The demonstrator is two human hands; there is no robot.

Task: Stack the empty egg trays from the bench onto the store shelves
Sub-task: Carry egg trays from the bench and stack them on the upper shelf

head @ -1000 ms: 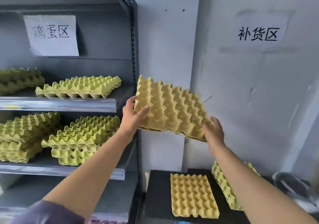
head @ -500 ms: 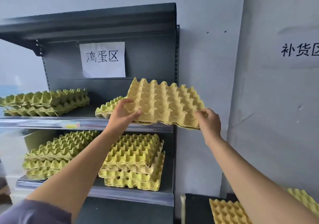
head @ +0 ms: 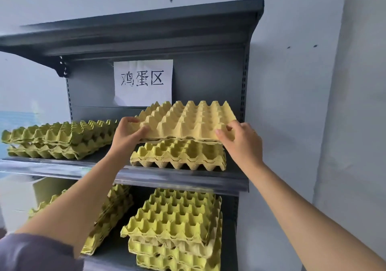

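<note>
Gripping the pale egg tray [head: 188, 122] by its near corners, my left hand [head: 127, 133] curled round one edge and my right hand [head: 242, 143] pinching the other, I hold it just over the short stack [head: 179, 155] on the upper shelf [head: 177, 179]. I judge this the placing step: next its stiff moulded-pulp peaks must line up over the greener cups below so the dimpled sheets nest.

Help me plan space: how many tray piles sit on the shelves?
4: upper left pile, upper right pile, lower left pile, lower right pile; more may sit below frame.
</note>
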